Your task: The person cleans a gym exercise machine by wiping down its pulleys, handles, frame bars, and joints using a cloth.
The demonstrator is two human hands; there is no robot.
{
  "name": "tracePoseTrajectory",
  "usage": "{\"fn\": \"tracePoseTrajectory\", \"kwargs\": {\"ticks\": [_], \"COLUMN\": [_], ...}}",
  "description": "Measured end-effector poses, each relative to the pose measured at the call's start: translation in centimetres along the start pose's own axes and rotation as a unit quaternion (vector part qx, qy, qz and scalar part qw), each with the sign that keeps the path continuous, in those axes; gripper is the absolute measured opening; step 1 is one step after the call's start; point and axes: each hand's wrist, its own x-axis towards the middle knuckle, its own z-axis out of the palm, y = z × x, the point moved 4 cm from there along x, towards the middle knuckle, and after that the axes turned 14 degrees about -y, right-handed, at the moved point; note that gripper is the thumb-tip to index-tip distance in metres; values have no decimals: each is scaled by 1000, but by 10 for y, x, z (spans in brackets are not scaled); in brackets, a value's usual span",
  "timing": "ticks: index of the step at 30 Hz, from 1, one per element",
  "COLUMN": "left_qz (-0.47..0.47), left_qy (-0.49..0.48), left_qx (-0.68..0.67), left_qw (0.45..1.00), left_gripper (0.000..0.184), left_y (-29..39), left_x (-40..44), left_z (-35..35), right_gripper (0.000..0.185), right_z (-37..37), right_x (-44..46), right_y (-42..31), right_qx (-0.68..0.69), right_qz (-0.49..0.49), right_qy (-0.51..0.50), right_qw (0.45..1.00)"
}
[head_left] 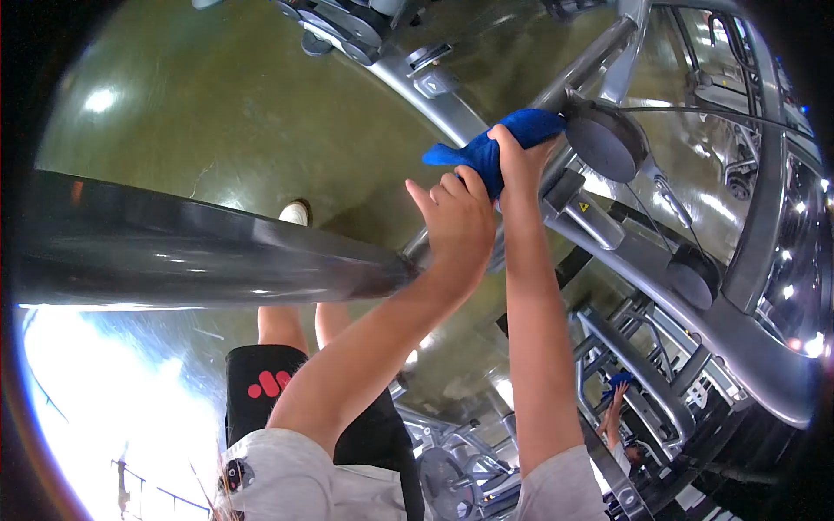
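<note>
A blue cloth (532,127) lies bunched against a grey metal tube of a gym machine (588,62). My left hand (460,208) is closed on the cloth's lower part, its thumb sticking out to the left. Higher up and to the right, my right hand (519,165) grips the cloth with the thumb over it. The two wrists are close together. Part of the tube is hidden behind the cloth and my hands.
A thick dark beam (217,247) crosses the left side. Round pulleys (602,143) with cables are right of my hands. A curved silver frame (669,321) runs to the lower right. A mirror (625,408) reflects a person holding blue cloth.
</note>
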Motion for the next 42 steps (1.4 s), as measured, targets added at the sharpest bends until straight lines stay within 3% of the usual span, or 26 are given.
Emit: {"fn": "tracePoseTrajectory", "kwargs": {"ticks": [6,11,14,17,18,20,22,23,25,27,29,30,32,35,39,42], "left_qz": [14,47,22,19,20,44,48,51,58,65,84,87,66,111,136,177], "left_qy": [7,-112,-184,-150,-151,-101,-96,-88,-113,-136,-168,-170,-39,-71,-76,-131], "left_qx": [-19,-175,-196,-176,-174,-118,-83,-48,-12,26,192,197,292,389,406,422], "left_qw": [1000,977,963,973,973,987,991,994,992,988,963,961,953,912,901,879], "left_gripper": [48,50,51,52,52,54,55,55,52,50,49,49,48,47,45,57], "left_y": [0,-8,-10,-8,-9,-9,-11,-13,-16,-18,-19,-21,-26,-28,-34,-39], "left_x": [2,12,17,13,11,7,0,-3,-13,-26,-43,-54,-76,-90,-108,-130], "left_z": [1,-1,-6,-7,-5,-2,-3,-5,-10,-12,-10,-4,5,-6,-16,-19], "right_gripper": [108,105,96,98,87,76,56,56,75,76,53,47,47,47,50,51], "right_z": [1,-1,-4,-5,-3,0,13,15,25,30,32,28,30,27,32,39], "right_x": [1,-7,-11,-20,-21,-24,-25,-29,-51,-73,-85,-91,-106,-133,-153,-161], "right_y": [-1,-2,-2,-3,1,11,34,43,50,54,62,66,69,70,77,89], "right_qx": [-34,-17,101,207,259,311,399,401,393,427,455,412,367,309,279,288], "right_qz": [3,34,-24,15,36,59,126,128,165,163,156,176,180,157,133,110], "right_qy": [17,15,-31,-105,-151,-194,-276,-273,-282,-291,-240,-246,-234,-249,-269,-256], "right_qw": [999,999,994,973,953,929,865,865,859,840,843,860,882,904,912,916]}}
